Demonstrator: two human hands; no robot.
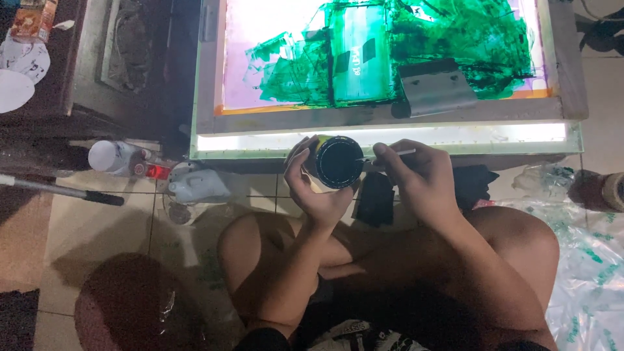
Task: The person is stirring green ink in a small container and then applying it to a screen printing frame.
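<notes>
Two hands: left [316,195] gripping one ink tub [337,162], right [416,182] pinching one thin stick [395,154].

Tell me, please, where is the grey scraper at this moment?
In the head view, the grey scraper lies right of centre on the printing frame, at the lower edge of the green ink, above the right hand.
</notes>
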